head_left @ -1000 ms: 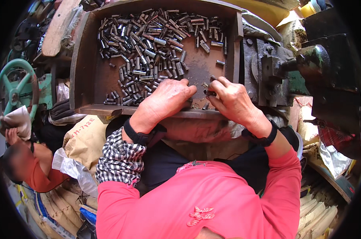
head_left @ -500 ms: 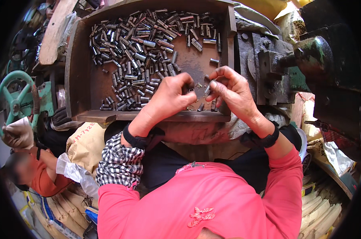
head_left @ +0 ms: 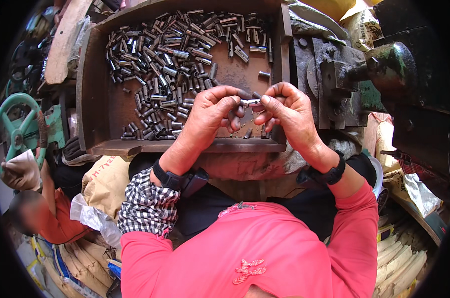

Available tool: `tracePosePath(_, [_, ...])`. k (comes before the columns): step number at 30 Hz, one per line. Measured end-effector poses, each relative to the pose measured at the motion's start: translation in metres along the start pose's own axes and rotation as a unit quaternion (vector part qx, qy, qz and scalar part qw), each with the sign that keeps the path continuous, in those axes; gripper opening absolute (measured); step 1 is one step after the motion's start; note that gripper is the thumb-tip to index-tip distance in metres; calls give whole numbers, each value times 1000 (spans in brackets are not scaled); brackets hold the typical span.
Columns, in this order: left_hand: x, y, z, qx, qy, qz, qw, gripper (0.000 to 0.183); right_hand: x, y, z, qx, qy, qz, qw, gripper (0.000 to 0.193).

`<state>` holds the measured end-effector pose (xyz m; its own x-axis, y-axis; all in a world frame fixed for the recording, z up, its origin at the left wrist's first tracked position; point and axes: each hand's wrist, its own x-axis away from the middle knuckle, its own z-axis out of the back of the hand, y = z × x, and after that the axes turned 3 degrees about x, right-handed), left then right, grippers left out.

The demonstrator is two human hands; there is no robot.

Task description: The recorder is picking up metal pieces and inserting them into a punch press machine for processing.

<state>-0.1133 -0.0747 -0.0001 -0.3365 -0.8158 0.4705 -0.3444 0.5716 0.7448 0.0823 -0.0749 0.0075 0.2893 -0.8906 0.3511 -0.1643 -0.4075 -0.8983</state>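
My left hand (head_left: 216, 110) and my right hand (head_left: 288, 110) meet over the near right part of a shallow brown tray (head_left: 195, 146). Between their fingertips a small metal sleeve (head_left: 251, 102) lies level, each hand pinching one end. Fingers cover part of it, so its full shape is hidden. A heap of short metal tubes (head_left: 158, 77), some slotted and shiny, fills the tray's left and far side. One lone tube (head_left: 264, 74) lies beyond my right hand, and a few stand or lie below my fingers.
Dark machinery (head_left: 341, 82) stands close at the tray's right. To the left, a green handwheel (head_left: 18, 126) has another person's gloved hand (head_left: 22, 171) by it. A brown paper sack (head_left: 104, 181) sits below the tray's left corner; a wooden board (head_left: 66, 44) leans at far left.
My hands have come together, the left moving right and turning to grip the sleeve that the right hand held. The sleeve has swung from tilted to level.
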Motion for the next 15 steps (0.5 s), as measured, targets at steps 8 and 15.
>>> tracePosePath(8, [1,-6,-4,19,11,-68,997,21,0,1,1,-62,5,-24,998,21])
tracePosePath(15, [1,-2,-3,11,4,-59,998,23,-2,-4,5,-74,6,-37,997,21])
